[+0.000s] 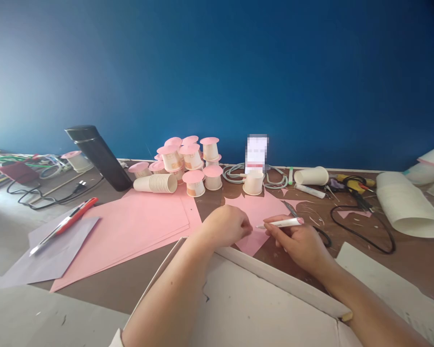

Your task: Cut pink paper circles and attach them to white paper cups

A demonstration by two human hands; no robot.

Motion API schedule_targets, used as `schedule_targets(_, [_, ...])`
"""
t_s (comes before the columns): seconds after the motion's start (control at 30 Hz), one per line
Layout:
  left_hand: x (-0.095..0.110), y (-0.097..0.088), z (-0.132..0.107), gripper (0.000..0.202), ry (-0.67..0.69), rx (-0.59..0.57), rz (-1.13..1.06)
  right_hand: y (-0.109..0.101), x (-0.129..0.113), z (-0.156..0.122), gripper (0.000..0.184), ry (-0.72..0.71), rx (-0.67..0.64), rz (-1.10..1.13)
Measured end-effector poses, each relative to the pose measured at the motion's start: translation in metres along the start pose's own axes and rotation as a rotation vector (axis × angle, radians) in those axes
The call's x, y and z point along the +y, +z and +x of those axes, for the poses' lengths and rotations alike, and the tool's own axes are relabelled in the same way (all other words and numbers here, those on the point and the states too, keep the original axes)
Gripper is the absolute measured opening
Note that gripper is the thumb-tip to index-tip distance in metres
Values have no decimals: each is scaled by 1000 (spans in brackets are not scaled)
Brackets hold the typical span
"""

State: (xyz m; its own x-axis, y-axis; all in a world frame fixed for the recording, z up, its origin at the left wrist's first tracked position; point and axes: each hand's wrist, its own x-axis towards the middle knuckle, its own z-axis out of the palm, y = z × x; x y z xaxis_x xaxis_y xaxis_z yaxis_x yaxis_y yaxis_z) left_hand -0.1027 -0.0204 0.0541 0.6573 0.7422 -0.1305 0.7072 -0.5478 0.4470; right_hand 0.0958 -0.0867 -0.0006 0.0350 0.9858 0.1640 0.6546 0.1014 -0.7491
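My right hand (296, 243) grips a white marker (284, 223) with a pink end, held nearly level. Its tip points left, over a cut piece of pink paper (255, 207) with jagged, curved edges. My left hand (228, 225) is closed above the same paper, fingers curled down and thumb side towards the marker tip. What those fingers hold, if anything, is hidden. Just beyond the paper stands an upside-down paper cup (253, 183), with a phone (256, 153), blurred out, upright behind it. Scissors (288, 208) lie partly behind my right hand.
A white box lid (260, 308) lies under my forearms. Stacked cups with pink discs (193, 177), nested cups (155, 183) and a black flask (101, 159) stand left. Pink sheets (130, 221) and a red cutter (75, 217) lie there too. Cables (390, 250) and large cups (405, 197) are right.
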Motion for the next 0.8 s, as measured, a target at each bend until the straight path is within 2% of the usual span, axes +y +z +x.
schedule_targets(0.1, [-7, 8, 11, 23, -120, 253, -4, -1, 0, 0, 34, -22, 57, -47])
schedule_targets(0.17, [-12, 19, 22, 21, -154, 412, 33, -1, 0, 1, 33, -37, 55, -56])
schedule_targets(0.27, [-18, 39, 39, 18, -95, 520, 89, 1, 1, 2, 29, -75, 55, -73])
schedule_targets(0.4, [-23, 55, 56, 18, 14, 542, 125, 0, 5, 2, 27, -113, 94, -99])
schedule_targets(0.53, [-25, 58, 60, 14, 96, 483, 126, -3, 5, 1, 28, -127, 111, -114])
schedule_targets(0.8, [-27, 58, 62, 14, 20, 406, 16, 1, 7, 0, 28, -118, 51, -109])
